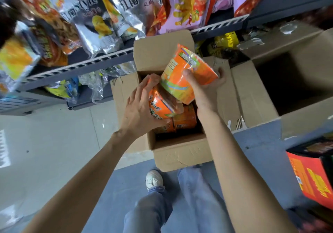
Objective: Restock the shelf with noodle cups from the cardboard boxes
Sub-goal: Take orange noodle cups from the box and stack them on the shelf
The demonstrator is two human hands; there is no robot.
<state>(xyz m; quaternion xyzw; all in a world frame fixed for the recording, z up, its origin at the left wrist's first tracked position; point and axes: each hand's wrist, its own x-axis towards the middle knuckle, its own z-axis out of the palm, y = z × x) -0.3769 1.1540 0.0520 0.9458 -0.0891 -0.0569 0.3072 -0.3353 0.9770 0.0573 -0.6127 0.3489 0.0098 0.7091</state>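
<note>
Evidently mid-unloading, the right hand (203,86) has its fingers curled round one cup (187,72) above the open box (180,153) while the left hand (138,106) grips a second cup (160,104) at the box mouth, so next both want carrying to the shelf (81,67).

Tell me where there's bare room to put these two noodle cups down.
Bare floor lies left of the open box, below the shelf. The neighbouring box looks empty. The shelf's snack bags are crowded.

Orange, green-banded noodle cups (187,74)
</note>
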